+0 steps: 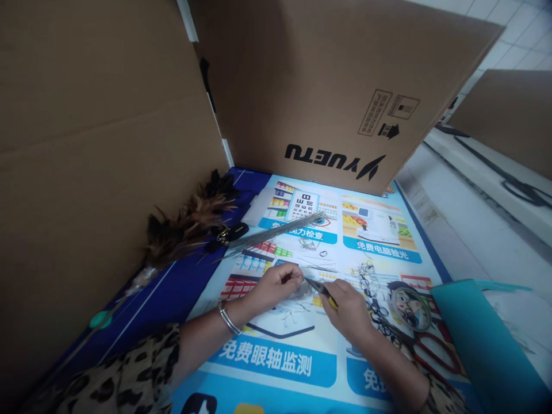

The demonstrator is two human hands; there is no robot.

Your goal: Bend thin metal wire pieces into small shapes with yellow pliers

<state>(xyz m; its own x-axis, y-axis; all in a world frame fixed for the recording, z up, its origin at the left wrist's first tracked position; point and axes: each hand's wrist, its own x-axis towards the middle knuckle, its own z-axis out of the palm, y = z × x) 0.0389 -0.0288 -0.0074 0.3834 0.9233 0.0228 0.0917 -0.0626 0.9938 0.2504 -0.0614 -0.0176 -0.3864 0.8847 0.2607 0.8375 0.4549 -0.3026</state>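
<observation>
My left hand (276, 284) pinches a small piece of thin wire (301, 280) between thumb and fingers; a silver bangle sits on its wrist. My right hand (347, 305) is closed round yellow-handled pliers (321, 288), whose jaws meet the wire at the left fingertips. Both hands hover over a printed poster (280, 356) that covers the work surface. Small bent wire pieces (297, 313) lie just under the hands.
A bundle of straight wires (276, 230) lies behind the hands, beside a feather duster (190, 224). Red-handled scissors (435, 348) and several small wire rings (371, 282) lie to the right. A teal folder (478, 339) sits at the right edge. Cardboard walls (328, 86) enclose the back and left.
</observation>
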